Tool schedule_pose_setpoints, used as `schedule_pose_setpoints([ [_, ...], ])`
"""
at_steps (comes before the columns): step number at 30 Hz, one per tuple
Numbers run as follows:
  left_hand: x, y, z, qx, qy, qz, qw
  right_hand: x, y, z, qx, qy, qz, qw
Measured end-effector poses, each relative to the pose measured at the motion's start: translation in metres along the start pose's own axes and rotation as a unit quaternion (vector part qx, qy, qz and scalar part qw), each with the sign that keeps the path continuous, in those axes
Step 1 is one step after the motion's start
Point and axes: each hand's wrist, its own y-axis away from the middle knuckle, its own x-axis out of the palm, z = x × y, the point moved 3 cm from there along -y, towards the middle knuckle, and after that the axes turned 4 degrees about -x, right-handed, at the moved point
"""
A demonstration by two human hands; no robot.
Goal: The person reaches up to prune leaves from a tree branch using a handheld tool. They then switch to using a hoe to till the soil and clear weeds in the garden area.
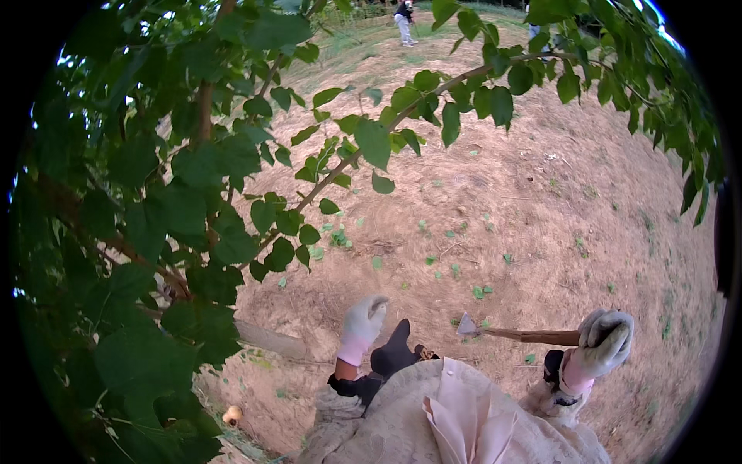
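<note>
My right hand (606,342), in a pale work glove with a pink cuff, is closed round the end of a wooden handle (530,336). The handle runs left to a small grey metal blade (466,325), low over or on the bare soil. My left hand (365,322), in a matching glove, is held in front of my body with its fingers curled; whether something small is between them cannot be told. Beside it, to the right, a dark boot (395,351) shows below my pale lace-patterned garment (394,423).
A tree trunk (269,339) meets the soil at the left, below dense leafy branches (174,203). One long branch (359,153) arches across the view. Scattered leaves (478,292) lie on dry ground. A person (404,23) stands far off, with another partly hidden by leaves.
</note>
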Motion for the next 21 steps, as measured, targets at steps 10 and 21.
schedule_pose_setpoints([
  [10, -0.029, 0.009, 0.000, 0.051, -0.045, -0.151, 0.986, 0.042, 0.005, 0.001, 0.066, 0.011, 0.113, 0.991],
  [21, -0.114, -0.012, 0.016, 0.027, -0.129, -0.343, 0.930, 0.064, 0.005, -0.019, 0.140, -0.210, 0.368, 0.895],
])
